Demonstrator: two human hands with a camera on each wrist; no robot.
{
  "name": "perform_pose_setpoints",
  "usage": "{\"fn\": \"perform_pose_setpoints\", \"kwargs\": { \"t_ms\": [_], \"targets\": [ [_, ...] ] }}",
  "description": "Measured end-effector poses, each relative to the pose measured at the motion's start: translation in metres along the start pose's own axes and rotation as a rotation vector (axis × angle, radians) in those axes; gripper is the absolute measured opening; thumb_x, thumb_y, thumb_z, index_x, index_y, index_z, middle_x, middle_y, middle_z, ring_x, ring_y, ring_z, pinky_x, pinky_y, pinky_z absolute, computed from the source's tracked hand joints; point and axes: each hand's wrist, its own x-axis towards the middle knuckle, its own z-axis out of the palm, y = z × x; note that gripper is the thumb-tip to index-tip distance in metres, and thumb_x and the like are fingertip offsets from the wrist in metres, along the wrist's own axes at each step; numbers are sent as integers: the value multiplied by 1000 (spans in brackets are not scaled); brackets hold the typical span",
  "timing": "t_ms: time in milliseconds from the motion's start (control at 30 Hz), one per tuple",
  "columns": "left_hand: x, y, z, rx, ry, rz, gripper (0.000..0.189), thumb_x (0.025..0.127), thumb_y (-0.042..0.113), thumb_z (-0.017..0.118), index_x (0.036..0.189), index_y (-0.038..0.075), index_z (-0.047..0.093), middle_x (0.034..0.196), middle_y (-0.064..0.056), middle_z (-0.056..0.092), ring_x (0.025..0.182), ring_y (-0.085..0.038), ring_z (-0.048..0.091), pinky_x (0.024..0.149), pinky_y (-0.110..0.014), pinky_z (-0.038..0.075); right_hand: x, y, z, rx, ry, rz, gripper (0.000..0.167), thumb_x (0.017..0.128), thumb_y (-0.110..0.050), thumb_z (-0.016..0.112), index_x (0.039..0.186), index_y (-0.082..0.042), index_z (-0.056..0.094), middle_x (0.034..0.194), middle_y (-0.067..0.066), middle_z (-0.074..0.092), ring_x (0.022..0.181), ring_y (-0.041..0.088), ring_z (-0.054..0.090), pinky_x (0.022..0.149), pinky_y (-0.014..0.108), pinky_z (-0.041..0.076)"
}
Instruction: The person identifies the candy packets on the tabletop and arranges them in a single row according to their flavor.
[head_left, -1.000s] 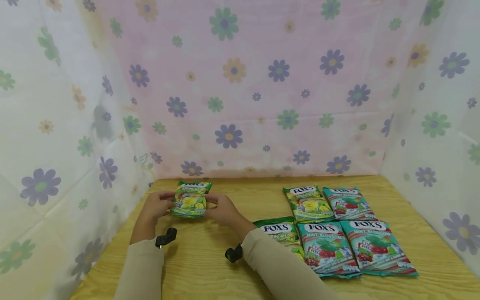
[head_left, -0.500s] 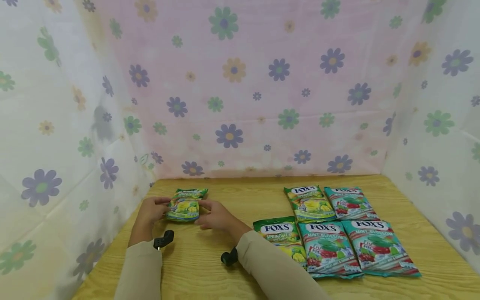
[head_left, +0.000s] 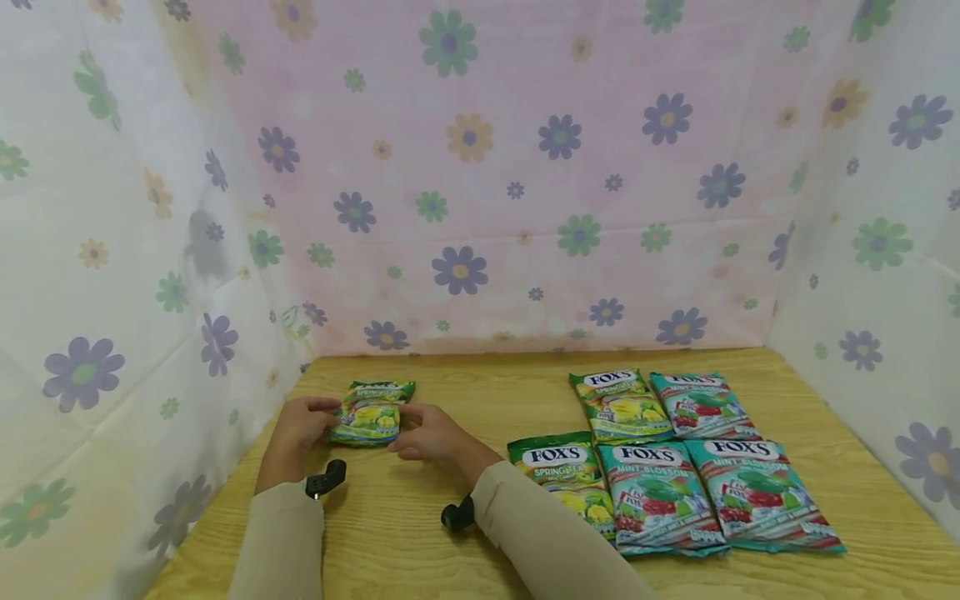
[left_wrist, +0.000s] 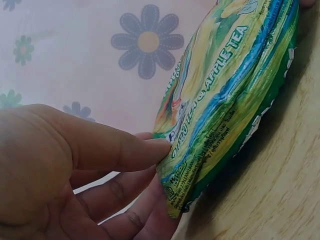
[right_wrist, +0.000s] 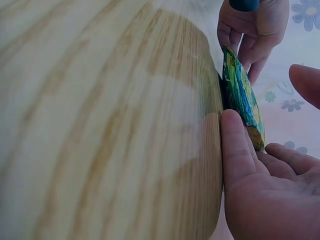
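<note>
- On the pale wood-grain table (head_left: 420, 525), between the two hands, is a glossy green-and-yellow plastic Spring Tea packet (head_left: 371, 417), the landmark for what follows. It lies low, on or barely above the wood; whether its whole underside rests there I cannot tell.
- Left of that packet, the bare left hand (head_left: 295, 429) pinches its near corner, thumb on the printed face and fingers behind.
- Right of it, the bare right hand (head_left: 442, 437) has its fingers extended and its thumb held well away. The fingertips lie at or just beside the packet's edge; contact is hard to confirm, but nothing is gripped.
- Compared with a second ago, the packet has come lower and slightly nearer the person, and the right fingers have loosened. My judgement: its weight is passing to the table, the left pinch is steadying it, and the placing seems nearly done.
- Well to the packet's right lie two other yellow-and-green plastic Spring Tea packets (head_left: 618, 408), the nearer one partly covered by the beige right sleeve (head_left: 551, 529).
- Farther right of it are three teal plastic Mint Blossom packets (head_left: 663, 504), set close together beside those two.
- Behind it hangs a pinkish floral cloth (head_left: 510, 217).
</note>
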Motion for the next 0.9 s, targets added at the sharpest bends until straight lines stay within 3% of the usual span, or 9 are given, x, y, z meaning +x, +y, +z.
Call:
{"fn": "perform_pose_setpoints", "kwargs": {
  "t_ms": [200, 433, 667, 900],
  "targets": [
    [-4, 1, 0, 48, -12, -9, 41, 98, 4, 64, 138, -6, 61, 133, -28, 62, 84, -19, 63, 69, -33, 56, 1, 3, -1, 12, 11, 22, 78, 89, -2, 76, 159, -11, 42, 168, 16, 31, 115, 20, 69, 92, 36, 62],
    [-5, -1, -2, 26, -10, -11, 42, 97, 3, 65, 137, -8, 61, 120, -24, 67, 76, -17, 63, 67, -34, 56, -4, -3, 0, 7, -2, 15, 81, 90, -2, 74, 161, -7, 36, 168, 18, 31, 121, 25, 67, 97, 39, 60],
    [-2, -1, -2, 53, -6, 9, 41, 97, 3, 66, 136, -9, 62, 126, -28, 65, 77, -17, 63, 67, -33, 56, -9, -6, 0, -23, -34, 10, 83, 90, -3, 72, 163, -6, 31, 169, 16, 28, 136, 31, 57, 103, 41, 57],
    [-5, 3, -1, 79, 6, 13, 40, 97, 3, 65, 135, -9, 62, 131, -30, 62, 84, -20, 64, 68, -32, 56, -12, -8, 0, -85, -6, 14, 79, 90, -4, 73, 160, -7, 37, 167, 15, 33, 135, 30, 58, 103, 44, 56]
  ]
}}
